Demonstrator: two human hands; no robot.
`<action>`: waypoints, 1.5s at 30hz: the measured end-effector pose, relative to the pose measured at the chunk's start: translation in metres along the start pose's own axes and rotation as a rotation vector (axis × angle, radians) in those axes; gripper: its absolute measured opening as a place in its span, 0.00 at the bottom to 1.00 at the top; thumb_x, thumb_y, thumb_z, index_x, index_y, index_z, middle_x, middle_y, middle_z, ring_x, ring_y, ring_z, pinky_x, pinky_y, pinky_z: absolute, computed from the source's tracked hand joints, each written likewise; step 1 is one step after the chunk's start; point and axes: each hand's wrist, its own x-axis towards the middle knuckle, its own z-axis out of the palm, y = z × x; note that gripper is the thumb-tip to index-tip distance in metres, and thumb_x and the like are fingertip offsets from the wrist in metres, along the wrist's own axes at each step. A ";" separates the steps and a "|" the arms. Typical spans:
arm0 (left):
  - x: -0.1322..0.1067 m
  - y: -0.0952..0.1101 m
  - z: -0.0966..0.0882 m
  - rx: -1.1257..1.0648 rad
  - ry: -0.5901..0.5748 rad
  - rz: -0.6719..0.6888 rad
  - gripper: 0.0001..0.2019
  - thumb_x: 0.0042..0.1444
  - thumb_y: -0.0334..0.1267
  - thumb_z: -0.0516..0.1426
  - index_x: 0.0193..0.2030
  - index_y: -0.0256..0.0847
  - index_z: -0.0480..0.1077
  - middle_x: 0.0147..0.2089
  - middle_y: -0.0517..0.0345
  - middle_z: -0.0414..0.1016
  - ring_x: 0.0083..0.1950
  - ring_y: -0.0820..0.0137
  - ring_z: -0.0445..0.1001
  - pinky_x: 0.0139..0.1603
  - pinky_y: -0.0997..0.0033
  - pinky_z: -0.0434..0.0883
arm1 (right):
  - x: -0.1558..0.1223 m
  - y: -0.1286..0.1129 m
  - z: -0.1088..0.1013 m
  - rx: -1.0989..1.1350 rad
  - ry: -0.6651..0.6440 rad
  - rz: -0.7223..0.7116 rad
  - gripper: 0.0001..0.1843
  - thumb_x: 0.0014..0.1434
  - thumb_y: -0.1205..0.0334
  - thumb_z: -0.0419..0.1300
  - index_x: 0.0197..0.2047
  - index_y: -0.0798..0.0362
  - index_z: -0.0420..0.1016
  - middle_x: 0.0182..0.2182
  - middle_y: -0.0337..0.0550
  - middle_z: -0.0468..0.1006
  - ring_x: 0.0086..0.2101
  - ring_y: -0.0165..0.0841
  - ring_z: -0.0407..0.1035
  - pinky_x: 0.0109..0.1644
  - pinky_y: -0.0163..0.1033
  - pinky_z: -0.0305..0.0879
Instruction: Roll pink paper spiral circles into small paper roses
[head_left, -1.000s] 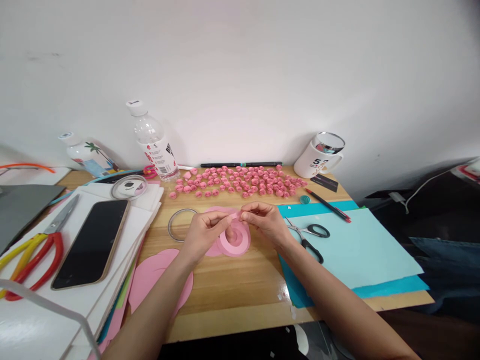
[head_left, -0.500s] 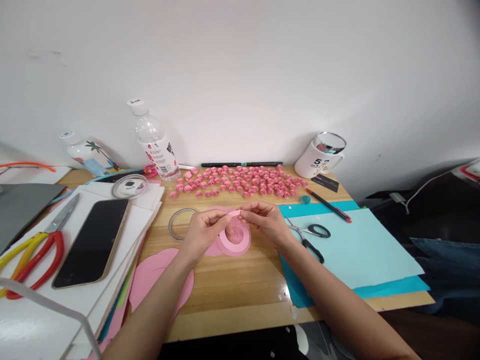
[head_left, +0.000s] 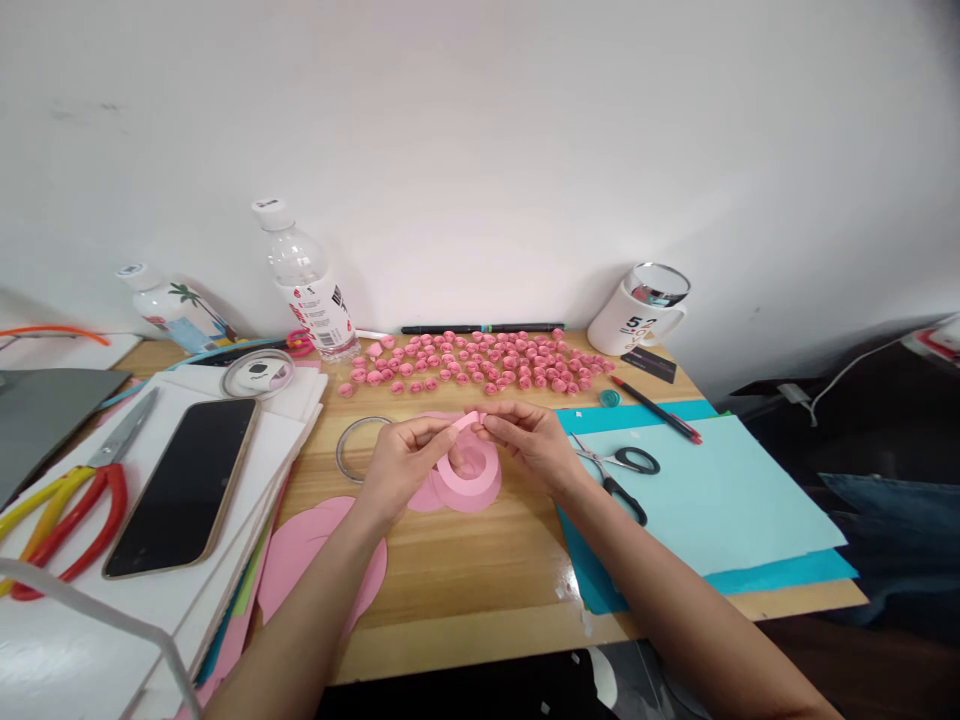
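Observation:
My left hand [head_left: 405, 462] and my right hand [head_left: 529, 440] meet over the middle of the wooden desk [head_left: 465, 580]. Both pinch the outer end of a pink paper spiral strip [head_left: 471, 478], whose coils hang down to the desk between the hands. The strip's end is rolled tight between my fingertips. Behind the hands lie several small rolled pink paper roses [head_left: 480, 362] in rows. A pink paper cut-out [head_left: 315, 560] lies under my left forearm.
Small scissors [head_left: 619, 470] rest on light blue paper sheets [head_left: 712, 495] at right. A metal ring [head_left: 356, 448], a phone [head_left: 184, 485], red and yellow scissors [head_left: 64, 510], two bottles [head_left: 304, 280], a mug [head_left: 637, 312], a red pen [head_left: 656, 410] and a black pen [head_left: 480, 328] surround the hands.
The fingers have turned the strip's end a little, rolling it tighter, and the hands have drawn slightly closer. Nothing else has moved.

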 end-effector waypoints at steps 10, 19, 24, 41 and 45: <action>-0.001 -0.001 0.000 0.010 -0.022 -0.020 0.13 0.54 0.41 0.58 0.23 0.37 0.73 0.23 0.59 0.73 0.27 0.74 0.70 0.35 0.74 0.67 | 0.001 -0.001 0.001 0.003 0.014 -0.049 0.09 0.42 0.60 0.70 0.29 0.52 0.78 0.24 0.38 0.79 0.26 0.27 0.71 0.35 0.35 0.67; -0.001 -0.003 -0.001 -0.002 -0.040 -0.018 0.11 0.54 0.42 0.57 0.32 0.37 0.76 0.23 0.59 0.73 0.26 0.73 0.71 0.34 0.73 0.69 | 0.000 -0.001 0.002 -0.013 0.054 -0.038 0.10 0.40 0.60 0.71 0.27 0.51 0.78 0.23 0.37 0.77 0.25 0.27 0.69 0.35 0.36 0.67; 0.001 -0.002 -0.001 -0.012 -0.012 -0.009 0.10 0.54 0.41 0.58 0.37 0.37 0.76 0.22 0.60 0.72 0.27 0.73 0.70 0.36 0.73 0.69 | 0.001 0.000 0.001 -0.019 0.015 -0.004 0.11 0.44 0.58 0.69 0.32 0.52 0.80 0.29 0.41 0.80 0.30 0.29 0.72 0.40 0.36 0.68; 0.001 -0.002 0.000 0.007 -0.019 -0.015 0.11 0.53 0.42 0.58 0.28 0.37 0.75 0.22 0.58 0.73 0.26 0.73 0.69 0.34 0.73 0.68 | 0.001 0.002 0.000 -0.038 0.032 -0.048 0.10 0.42 0.60 0.70 0.28 0.52 0.78 0.23 0.37 0.77 0.25 0.27 0.70 0.33 0.35 0.66; 0.001 -0.003 0.000 0.032 -0.022 -0.025 0.12 0.53 0.42 0.58 0.25 0.37 0.74 0.23 0.58 0.74 0.27 0.74 0.69 0.34 0.74 0.67 | 0.000 0.000 0.001 -0.031 0.023 -0.061 0.09 0.40 0.62 0.71 0.26 0.52 0.77 0.21 0.35 0.76 0.24 0.26 0.69 0.32 0.34 0.65</action>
